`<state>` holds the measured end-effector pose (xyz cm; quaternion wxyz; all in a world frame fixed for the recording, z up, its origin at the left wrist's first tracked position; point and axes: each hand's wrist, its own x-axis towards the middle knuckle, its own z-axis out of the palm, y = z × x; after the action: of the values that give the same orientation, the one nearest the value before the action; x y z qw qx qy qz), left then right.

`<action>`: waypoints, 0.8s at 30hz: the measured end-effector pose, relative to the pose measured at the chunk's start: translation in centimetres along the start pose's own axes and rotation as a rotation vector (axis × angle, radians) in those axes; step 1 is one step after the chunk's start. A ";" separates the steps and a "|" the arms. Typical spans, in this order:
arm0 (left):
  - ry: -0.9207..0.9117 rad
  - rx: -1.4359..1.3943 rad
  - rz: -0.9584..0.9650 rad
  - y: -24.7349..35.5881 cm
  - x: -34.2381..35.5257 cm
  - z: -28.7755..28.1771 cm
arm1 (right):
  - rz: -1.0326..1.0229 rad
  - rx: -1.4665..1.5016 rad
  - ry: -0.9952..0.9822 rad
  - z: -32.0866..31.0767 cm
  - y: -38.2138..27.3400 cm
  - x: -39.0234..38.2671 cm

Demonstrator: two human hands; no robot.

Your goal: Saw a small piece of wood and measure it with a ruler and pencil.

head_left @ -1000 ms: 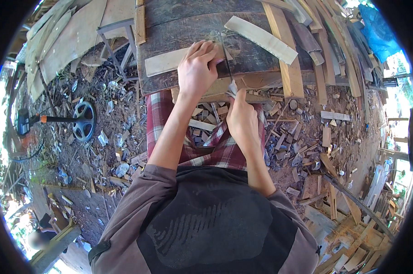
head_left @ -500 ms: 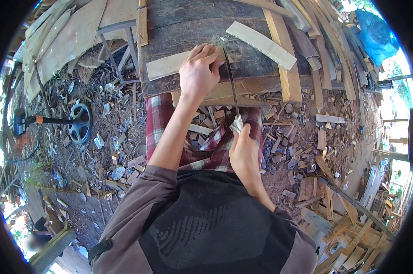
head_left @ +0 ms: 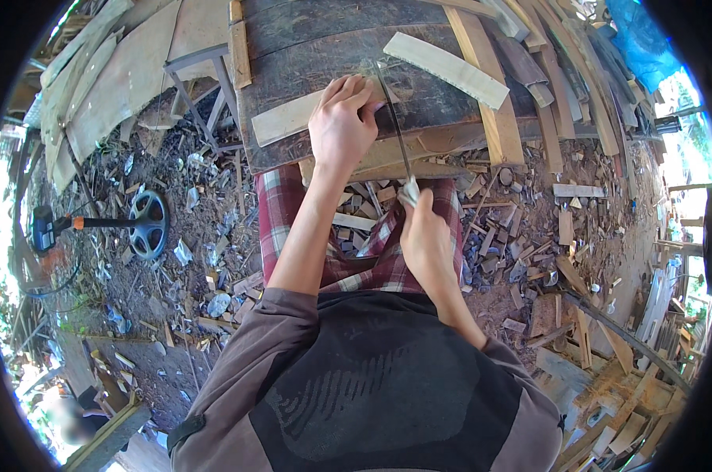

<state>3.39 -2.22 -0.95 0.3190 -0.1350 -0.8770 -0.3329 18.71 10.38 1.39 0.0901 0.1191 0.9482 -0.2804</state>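
Note:
My left hand (head_left: 343,130) presses a short, pale wooden board (head_left: 285,116) against the dark workbench (head_left: 324,51), its fingers curled over the board near the right end. My right hand (head_left: 429,240) is closed around the whitish handle of a hand saw (head_left: 398,130). Seen nearly edge-on, the saw's thin dark blade runs away from me across the board's right end, just right of my left fingers. Pale dust lies by the blade's far end. My left palm hides part of the board. Another pale board (head_left: 448,69) lies slantwise on the bench to the right.
Long planks (head_left: 576,86) lean along the bench's right side. A metal frame (head_left: 214,94) stands left of the bench. Further left is a black wheel (head_left: 148,225) on a shaft. Wood offcuts (head_left: 494,244) litter the ground. Another person (head_left: 77,425) is at the lower left.
My right hand has pushed the saw slightly forward, away from me. The left hand holds its place on the board. The whole view has shifted a little.

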 end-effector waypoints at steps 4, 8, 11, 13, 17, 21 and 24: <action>-0.019 -0.003 0.025 -0.2 0.1 -0.4 | -0.009 0.043 0.014 -1.2 0.0 -0.2; -0.036 0.001 0.035 -0.1 0.2 -0.3 | -0.016 0.060 0.012 -1.2 -2.0 4.3; -0.009 -0.026 0.015 0.1 0.3 -0.2 | -0.074 0.028 0.043 -1.3 -2.2 6.1; -0.014 -0.013 -0.008 0.2 0.2 -0.2 | -0.098 0.053 0.080 -0.6 -1.8 5.3; -0.001 0.028 0.007 -0.2 0.1 -0.1 | -0.047 0.043 -0.015 -0.4 0.4 0.6; -0.010 0.029 0.034 -0.2 0.0 0.0 | -0.043 0.009 -0.005 -1.1 0.8 -0.4; -0.011 0.014 0.048 -0.1 0.2 0.2 | -0.070 0.107 0.036 -1.5 -0.7 3.7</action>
<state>3.16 -2.16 -0.97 0.3229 -0.1556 -0.8777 -0.3181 14.85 11.30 2.09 0.0570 0.0957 0.9369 -0.3315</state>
